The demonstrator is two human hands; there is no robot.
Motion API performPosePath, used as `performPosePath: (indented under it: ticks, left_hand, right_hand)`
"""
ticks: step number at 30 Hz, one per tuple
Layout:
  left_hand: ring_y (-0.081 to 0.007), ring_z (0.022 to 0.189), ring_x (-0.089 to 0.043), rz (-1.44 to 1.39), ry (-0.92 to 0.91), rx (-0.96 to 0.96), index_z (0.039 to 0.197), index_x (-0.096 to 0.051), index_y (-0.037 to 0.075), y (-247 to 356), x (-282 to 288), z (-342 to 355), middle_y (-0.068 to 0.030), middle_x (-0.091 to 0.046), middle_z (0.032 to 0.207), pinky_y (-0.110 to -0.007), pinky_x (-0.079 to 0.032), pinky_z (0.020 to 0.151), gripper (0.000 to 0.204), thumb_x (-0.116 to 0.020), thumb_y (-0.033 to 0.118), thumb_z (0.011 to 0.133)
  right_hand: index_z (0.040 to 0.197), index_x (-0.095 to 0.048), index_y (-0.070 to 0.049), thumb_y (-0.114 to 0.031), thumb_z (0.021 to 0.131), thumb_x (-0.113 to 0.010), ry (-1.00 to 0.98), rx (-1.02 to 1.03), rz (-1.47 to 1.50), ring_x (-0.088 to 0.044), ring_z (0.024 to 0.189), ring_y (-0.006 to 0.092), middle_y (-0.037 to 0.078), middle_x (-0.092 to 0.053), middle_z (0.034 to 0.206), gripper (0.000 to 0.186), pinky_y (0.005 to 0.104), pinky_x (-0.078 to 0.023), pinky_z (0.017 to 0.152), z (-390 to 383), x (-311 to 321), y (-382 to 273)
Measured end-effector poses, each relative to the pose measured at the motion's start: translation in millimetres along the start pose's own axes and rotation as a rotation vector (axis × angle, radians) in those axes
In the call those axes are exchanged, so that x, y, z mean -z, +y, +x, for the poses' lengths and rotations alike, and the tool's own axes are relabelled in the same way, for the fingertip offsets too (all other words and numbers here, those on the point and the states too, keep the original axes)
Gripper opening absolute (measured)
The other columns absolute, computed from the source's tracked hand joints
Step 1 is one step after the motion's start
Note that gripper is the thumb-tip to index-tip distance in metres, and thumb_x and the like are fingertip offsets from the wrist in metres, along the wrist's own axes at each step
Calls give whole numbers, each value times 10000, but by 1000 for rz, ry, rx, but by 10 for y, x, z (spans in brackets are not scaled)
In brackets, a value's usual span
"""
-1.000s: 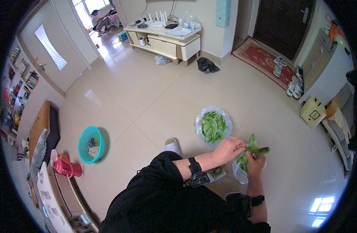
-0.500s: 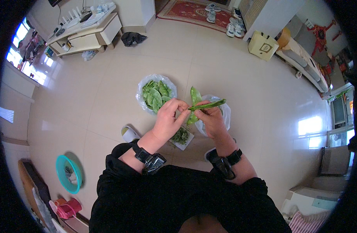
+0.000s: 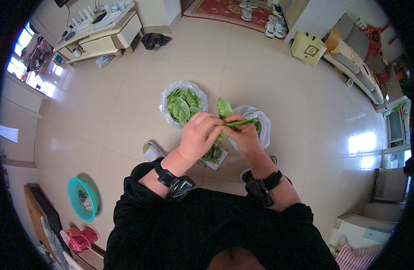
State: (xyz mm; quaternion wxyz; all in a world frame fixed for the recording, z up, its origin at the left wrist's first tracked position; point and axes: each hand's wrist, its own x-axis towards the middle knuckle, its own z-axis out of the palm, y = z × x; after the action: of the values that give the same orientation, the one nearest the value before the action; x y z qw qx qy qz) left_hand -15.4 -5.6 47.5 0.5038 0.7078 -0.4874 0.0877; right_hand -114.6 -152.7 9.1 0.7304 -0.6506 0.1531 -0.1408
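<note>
My left hand [image 3: 199,133] and right hand [image 3: 245,138] meet over the floor, thumbs and fingers pinched at one end of a flat green bean pod [image 3: 242,123]. That pod lies across my right fingers. Another broad pod [image 3: 224,108] sticks up beyond my fingertips, also held in my right hand. Past my left hand, a clear plastic bag [image 3: 163,107] stands open, full of flat green pods [image 3: 181,107]. Behind my right hand a second plastic bag [image 3: 264,123] is partly hidden, with some green inside. Below my hands, green trimmings [image 3: 212,154] sit on a white sheet or tray [image 3: 222,158].
A slipper [image 3: 152,151] shows by my left leg. To the left stand a turquoise basin [image 3: 71,198] and a pink bucket [image 3: 83,239]. A low cabinet [image 3: 101,44], black bag [image 3: 155,41], yellow bag [image 3: 308,47] and sofa [image 3: 356,74] line the far side.
The pod across my right fingers has turned flatter and drawn in toward my left fingertips. Both hands stay pinched together. The whole view has shifted slightly.
</note>
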Motion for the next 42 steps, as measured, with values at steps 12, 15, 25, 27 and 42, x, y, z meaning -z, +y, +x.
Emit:
performPosePath:
  ticks: [12,15,25,27,42]
  left_hand:
    - [-283,759,-608,81,17,-66,872,-654,54,-5,2,-8,-83,-643,848,-367,-505,659,108,-723,65,791]
    - [-293,758,-601,79,-17,-86,877,-633,50,-25,13,16,-93,-621,843,-378,-503,656,110,-707,52,795]
    - [-325,756,-572,67,-119,-24,856,-577,40,-12,30,39,-114,-548,805,-406,-488,651,96,-663,40,811]
    - [-316,750,-574,29,-142,11,865,-562,30,-13,32,41,-118,-561,809,-392,-479,661,96,-652,34,832]
    - [-145,695,-508,-302,-151,484,879,-545,17,-245,-27,-97,-61,-540,771,-294,-431,635,100,-607,79,927]
  right_hand:
    - [1027,-661,-26,-104,851,-742,21,18,-122,-581,769,73,2,-670,844,208,255,-481,691,-20,-18,-21]
    - [1024,-659,-25,-97,846,-736,30,20,-153,-588,771,81,13,-669,849,206,263,-487,692,-30,-9,-26]
    - [1027,-646,-15,-103,857,-718,-53,-5,-219,-596,822,103,30,-678,896,205,298,-496,733,-25,81,-15]
    - [1025,-647,-17,-109,866,-714,-71,-22,-201,-593,820,104,25,-678,904,195,298,-495,736,-18,92,-1]
    - [1053,-681,11,-151,919,-667,-47,-114,110,-575,822,88,-5,-670,914,210,288,-485,757,-7,96,17]
